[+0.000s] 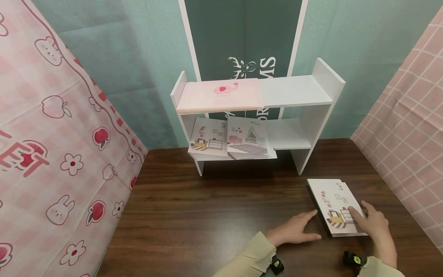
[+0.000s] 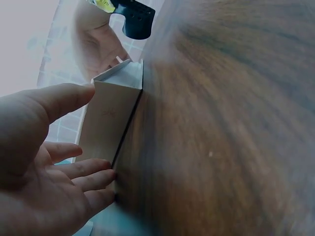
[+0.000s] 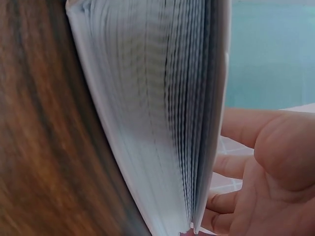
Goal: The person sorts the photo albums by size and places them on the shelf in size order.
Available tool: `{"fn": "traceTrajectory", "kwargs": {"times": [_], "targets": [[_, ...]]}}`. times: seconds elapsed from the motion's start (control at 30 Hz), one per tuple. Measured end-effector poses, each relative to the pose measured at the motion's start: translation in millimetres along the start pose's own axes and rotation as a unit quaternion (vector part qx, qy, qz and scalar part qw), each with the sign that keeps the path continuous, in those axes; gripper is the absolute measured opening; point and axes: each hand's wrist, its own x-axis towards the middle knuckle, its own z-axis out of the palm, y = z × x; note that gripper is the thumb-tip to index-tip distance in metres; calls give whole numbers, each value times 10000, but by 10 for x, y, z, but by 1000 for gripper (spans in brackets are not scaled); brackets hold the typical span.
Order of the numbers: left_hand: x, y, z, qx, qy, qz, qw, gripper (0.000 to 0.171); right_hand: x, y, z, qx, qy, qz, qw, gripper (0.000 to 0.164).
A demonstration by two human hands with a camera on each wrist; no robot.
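Observation:
A thick white book (image 1: 325, 202) with a furnished-room drawing on its cover lies on the wooden table at the right. My left hand (image 1: 294, 230) is just left of it, thumb and fingers spread apart. In the left wrist view those fingertips come right up to the pale spine (image 2: 106, 118). My right hand (image 1: 377, 225) is at the opposite side, its thumb over the cover and its fingers loosely extended past the right edge. Slightly fanned pages (image 3: 142, 98) fill the right wrist view, with the right hand's fingers partly hidden behind the cover.
Behind the table's middle stands a white two-tier shelf (image 1: 322, 123). Its lower tier carries two books (image 1: 209, 136) with room drawings, leaning side by side; a pink elephant-print item (image 1: 221, 96) covers the upper left. Pink patterned cloths (image 1: 69, 146) hang at both sides.

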Motion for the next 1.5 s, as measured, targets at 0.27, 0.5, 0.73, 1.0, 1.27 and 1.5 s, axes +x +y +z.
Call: {"fn": "traceTrajectory", "kwargs": {"times": [0.27, 0.5, 0.73, 1.0, 1.27, 1.5], "targets": [[26, 55, 64, -127, -247, 66, 9996, 73, 10, 79, -40, -239, -172, -294, 9991, 77], [69, 27, 78, -135, -363, 297, 9988, 74, 71, 126, -86, -312, -723, -152, 9968, 85], [109, 14, 65, -162, -387, 285, 9987, 73, 128, 140, -77, -258, -806, -131, 9963, 90], [136, 13, 82, -198, -277, 242, 9991, 76, 158, 117, -77, 115, -892, -9, 9959, 93], [147, -10, 41, -677, -446, 346, 9961, 78, 141, 49, -91, 511, -948, 216, 9940, 90], [124, -21, 39, -997, -534, 294, 9932, 78, 121, 38, -86, 691, -1164, 703, 9883, 89]]}}
